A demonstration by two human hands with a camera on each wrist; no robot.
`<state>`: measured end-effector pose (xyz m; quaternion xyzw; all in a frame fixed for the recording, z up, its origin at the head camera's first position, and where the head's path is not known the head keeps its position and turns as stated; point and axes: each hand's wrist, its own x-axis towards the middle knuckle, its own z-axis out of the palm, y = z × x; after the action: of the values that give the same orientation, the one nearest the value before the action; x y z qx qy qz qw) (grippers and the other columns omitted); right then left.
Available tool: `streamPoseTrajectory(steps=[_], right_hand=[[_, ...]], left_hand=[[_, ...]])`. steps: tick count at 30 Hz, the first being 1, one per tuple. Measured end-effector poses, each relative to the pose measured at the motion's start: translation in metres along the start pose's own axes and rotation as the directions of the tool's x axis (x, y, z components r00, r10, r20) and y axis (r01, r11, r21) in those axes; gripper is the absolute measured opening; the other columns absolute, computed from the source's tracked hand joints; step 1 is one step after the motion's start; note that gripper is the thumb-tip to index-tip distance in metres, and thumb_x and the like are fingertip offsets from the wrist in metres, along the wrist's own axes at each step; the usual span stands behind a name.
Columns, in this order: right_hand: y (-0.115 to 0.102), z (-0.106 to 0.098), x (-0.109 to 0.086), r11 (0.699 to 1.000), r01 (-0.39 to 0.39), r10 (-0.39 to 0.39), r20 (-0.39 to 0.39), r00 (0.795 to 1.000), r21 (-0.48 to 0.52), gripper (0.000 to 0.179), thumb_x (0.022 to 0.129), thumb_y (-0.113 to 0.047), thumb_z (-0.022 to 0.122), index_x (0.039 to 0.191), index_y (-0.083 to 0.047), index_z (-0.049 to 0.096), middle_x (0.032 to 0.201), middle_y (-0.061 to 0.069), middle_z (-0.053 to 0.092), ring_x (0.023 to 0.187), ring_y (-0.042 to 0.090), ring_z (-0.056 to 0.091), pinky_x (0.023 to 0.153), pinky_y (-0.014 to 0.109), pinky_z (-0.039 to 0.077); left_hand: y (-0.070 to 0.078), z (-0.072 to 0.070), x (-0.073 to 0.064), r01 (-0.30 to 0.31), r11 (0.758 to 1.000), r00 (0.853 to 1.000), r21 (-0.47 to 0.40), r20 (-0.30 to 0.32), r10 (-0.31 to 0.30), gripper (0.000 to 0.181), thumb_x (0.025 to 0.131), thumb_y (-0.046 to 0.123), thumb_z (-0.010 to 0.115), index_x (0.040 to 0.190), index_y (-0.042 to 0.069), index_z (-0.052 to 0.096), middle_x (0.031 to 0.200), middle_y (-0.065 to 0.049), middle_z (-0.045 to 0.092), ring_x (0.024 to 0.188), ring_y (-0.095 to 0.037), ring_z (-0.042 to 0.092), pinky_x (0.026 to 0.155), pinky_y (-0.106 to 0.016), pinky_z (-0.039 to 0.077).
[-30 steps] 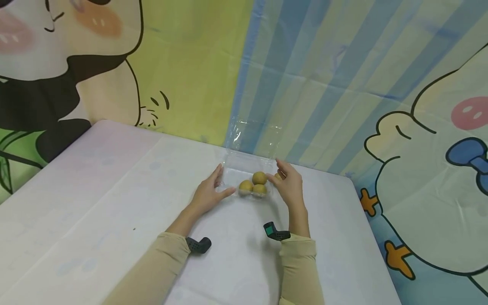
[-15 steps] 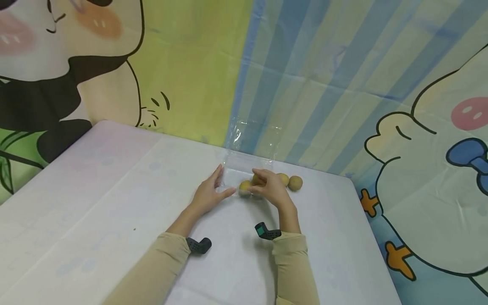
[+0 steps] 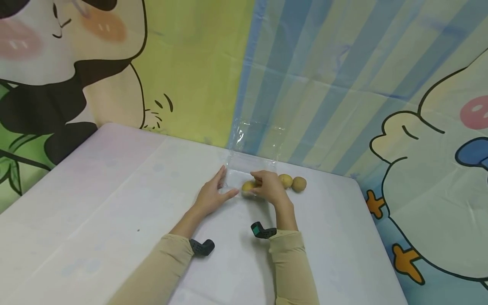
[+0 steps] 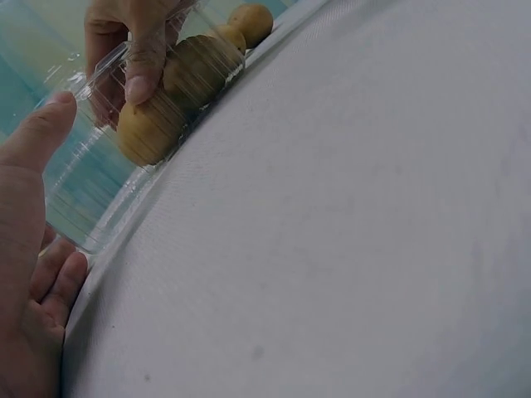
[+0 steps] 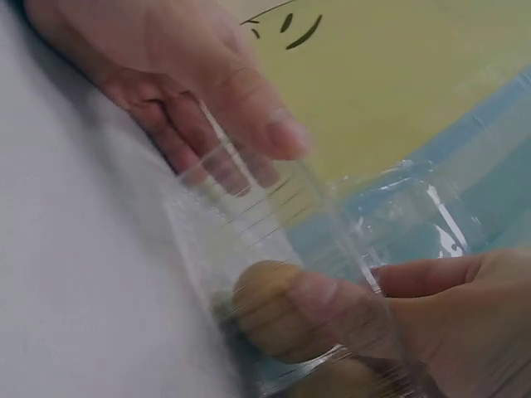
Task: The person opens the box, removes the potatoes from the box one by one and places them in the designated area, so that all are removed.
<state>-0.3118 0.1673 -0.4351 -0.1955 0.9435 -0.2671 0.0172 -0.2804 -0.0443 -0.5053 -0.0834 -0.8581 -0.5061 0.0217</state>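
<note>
A clear plastic box [image 3: 233,178] with its lid raised stands near the back of the white table. Inside it lie round yellow-brown fruits [image 4: 149,133], partly covered by my right hand [image 3: 269,186]. That hand reaches in from above, thumb against the leftmost fruit [image 5: 270,311] and its fingers on the far side, pinching it. My left hand [image 3: 212,195] holds the box's left end, thumb at the front edge and fingers round the outer side, as the left wrist view also shows. Two more fruits [image 3: 299,184] sit on the table just right of the box.
The raised lid [image 3: 255,135] stands up behind the box, close to a printed cloth backdrop [image 3: 198,76]. The white table [image 3: 160,186] ends right behind the box. A tiny dark speck [image 3: 138,230] lies on its left part.
My right hand has moved left from beside the box to over the fruits in it, uncovering the two fruits on the right. My left hand has stayed at the box's left end.
</note>
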Motion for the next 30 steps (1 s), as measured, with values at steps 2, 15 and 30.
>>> streamPoseTrajectory(steps=[2, 15, 30], right_hand=[[-0.002, 0.004, 0.002, 1.000, -0.006, 0.006, -0.006, 1.000, 0.015, 0.054, 0.076, -0.012, 0.080, 0.125, -0.004, 0.062, 0.122, 0.012, 0.065, 0.105, 0.023, 0.065, 0.090, 0.033, 0.055], [-0.008, 0.006, 0.007, 0.991, -0.064, 0.074, 0.083, 0.994, -0.116, 0.053, 0.077, -0.020, 0.079, 0.125, -0.003, 0.062, 0.119, 0.011, 0.067, 0.107, 0.022, 0.063, 0.095, 0.036, 0.051], [-0.013, 0.004, 0.009, 0.982, -0.042, 0.069, 0.146, 0.987, -0.183, 0.055, 0.076, -0.024, 0.080, 0.126, -0.008, 0.063, 0.120, 0.009, 0.066, 0.104, 0.022, 0.062, 0.096, 0.037, 0.050]], left_hand=[[0.000, -0.001, 0.000, 0.004, 1.000, 1.000, 0.001, -0.003, -0.004, 0.103, 0.076, 0.066, 0.065, 0.154, 0.026, 0.011, 0.154, -0.002, 0.033, 0.129, -0.027, 0.050, 0.109, -0.041, 0.040], [0.002, 0.001, -0.003, 0.038, 0.999, 0.999, -0.013, 0.002, -0.037, 0.102, 0.075, 0.066, 0.066, 0.154, 0.029, 0.011, 0.155, 0.003, 0.028, 0.131, -0.025, 0.048, 0.112, -0.041, 0.036], [0.005, 0.001, -0.005, 0.030, 0.999, 0.999, -0.018, -0.012, -0.030, 0.100, 0.077, 0.061, 0.068, 0.154, 0.028, 0.013, 0.154, 0.003, 0.029, 0.130, -0.025, 0.049, 0.112, -0.040, 0.035]])
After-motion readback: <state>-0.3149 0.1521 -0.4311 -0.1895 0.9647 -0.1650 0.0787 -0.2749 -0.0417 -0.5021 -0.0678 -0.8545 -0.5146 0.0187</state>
